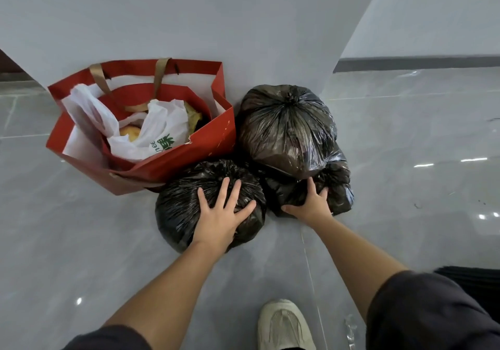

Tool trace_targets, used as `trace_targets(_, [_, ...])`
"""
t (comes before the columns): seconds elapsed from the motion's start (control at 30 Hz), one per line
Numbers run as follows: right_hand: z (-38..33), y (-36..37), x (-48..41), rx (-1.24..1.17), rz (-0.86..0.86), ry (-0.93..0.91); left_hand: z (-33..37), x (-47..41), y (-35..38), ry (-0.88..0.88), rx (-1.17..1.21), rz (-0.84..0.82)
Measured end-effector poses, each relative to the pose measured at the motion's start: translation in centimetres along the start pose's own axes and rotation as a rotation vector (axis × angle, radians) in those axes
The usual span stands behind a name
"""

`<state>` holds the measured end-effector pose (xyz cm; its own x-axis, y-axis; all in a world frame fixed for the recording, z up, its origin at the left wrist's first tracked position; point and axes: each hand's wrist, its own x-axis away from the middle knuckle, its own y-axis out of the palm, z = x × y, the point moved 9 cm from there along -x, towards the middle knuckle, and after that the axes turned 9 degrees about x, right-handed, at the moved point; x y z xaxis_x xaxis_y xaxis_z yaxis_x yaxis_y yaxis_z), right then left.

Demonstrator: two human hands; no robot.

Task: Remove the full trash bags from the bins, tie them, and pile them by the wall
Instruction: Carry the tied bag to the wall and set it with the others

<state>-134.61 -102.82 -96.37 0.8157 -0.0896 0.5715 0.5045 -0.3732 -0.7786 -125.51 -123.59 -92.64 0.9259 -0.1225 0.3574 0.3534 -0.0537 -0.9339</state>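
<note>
**Trash bags piled at the wall**

A red paper bag [173, 160] is stood at the floor's [81, 228] edge, against the wall [189, 25]. Beside it, a knotted trash bag [286, 130] is stacked on a lower trash bag [338, 187], which is touched by the right hand [313, 205], grip unclear. The front trash bag [178, 209] is pressed by the flat, spread left hand [219, 214].

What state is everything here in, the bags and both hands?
top black bag: knotted shut, lying on the lower right bag.
front black bag: on the floor, gathered shut, under the left hand.
lower right bag: on the floor, knot not visible.
red paper bag: upright, open, white plastic bags inside.
left hand: open, flat on the front black bag.
right hand: open, pressing the lower right bag.
</note>
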Motion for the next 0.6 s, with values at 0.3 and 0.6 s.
trace_targets(0.3, [-2.9,0.7,-1.3,0.018,-0.017,-0.028,-3.1,-0.9,-0.2,-0.039,0.002,-0.028])
trace_targets(0.6, [-3.0,0.0,0.2,0.165,-0.105,-0.064,-2.3,-0.4,-0.7,0.009,0.017,-0.023])
